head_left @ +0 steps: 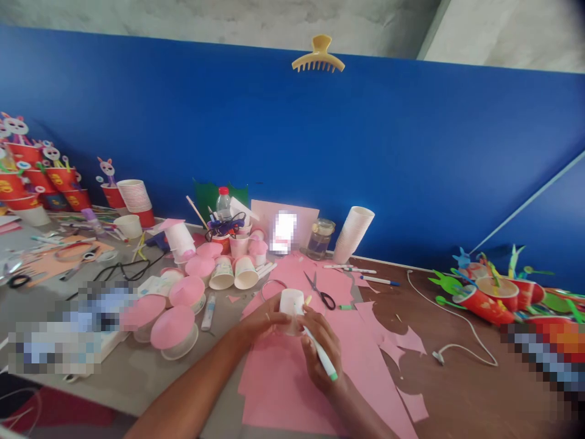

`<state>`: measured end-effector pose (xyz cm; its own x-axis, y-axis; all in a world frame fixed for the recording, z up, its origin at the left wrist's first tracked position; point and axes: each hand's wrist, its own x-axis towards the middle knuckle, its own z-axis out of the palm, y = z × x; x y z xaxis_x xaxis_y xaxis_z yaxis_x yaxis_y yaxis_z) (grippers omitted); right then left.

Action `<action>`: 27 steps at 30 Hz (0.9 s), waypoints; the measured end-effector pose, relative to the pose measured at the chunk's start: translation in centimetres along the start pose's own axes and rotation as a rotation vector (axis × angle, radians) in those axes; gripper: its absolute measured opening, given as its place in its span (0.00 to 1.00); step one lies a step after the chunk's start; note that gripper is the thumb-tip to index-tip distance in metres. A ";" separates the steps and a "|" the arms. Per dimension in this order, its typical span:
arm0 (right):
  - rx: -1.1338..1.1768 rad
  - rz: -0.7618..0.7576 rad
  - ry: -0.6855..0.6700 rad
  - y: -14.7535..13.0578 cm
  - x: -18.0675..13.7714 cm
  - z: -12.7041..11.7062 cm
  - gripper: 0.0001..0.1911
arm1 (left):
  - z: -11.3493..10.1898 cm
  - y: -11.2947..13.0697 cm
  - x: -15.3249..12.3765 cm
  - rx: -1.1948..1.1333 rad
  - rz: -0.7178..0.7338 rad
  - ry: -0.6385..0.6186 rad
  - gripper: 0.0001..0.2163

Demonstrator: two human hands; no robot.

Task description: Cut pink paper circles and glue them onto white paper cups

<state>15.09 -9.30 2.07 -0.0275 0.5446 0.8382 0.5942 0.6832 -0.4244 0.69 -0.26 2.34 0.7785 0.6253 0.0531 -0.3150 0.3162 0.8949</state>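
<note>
A white paper cup (291, 300) is gripped by my left hand (267, 318) above the pink paper sheet (283, 390). In my right hand (322, 344) is a white marker with a green end (323, 355), its tip pointing at the cup's side. The right fingers also lie close against the cup. Just beyond the right hand lie open scissors (321, 291) with dark handles. A small green marker cap (346, 307) rests beside them. To the left, several cups wear pink paper cones (172, 327). A glue tube (209, 313) lies near those cups.
Behind stand a lit phone (283, 231), a glass jar (320, 239) and a leaning stack of white cups (354, 235). Pink scraps (406, 339) and a white cable (466, 317) lie at right. Red cup crafts (493, 292) stand far right, others (27, 177) far left.
</note>
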 end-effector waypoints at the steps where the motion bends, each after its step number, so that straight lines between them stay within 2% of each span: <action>1: 0.001 -0.005 -0.005 0.1 0.0 0.0 0.15 | -0.1 -0.1 0.1 0.011 0.001 0.003 0.23; 13: 0.014 0.005 0.007 0.6 0.0 0.1 0.16 | -0.3 -0.5 0.2 0.176 -0.006 0.071 0.27; 27: -0.033 0.010 0.008 0.4 0.4 0.1 0.14 | 0.1 0.0 0.2 0.215 0.000 0.055 0.27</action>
<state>15.25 -8.78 2.23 -0.0148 0.5471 0.8369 0.6205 0.6614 -0.4214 0.88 -0.18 2.35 0.7459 0.6652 0.0340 -0.1876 0.1608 0.9690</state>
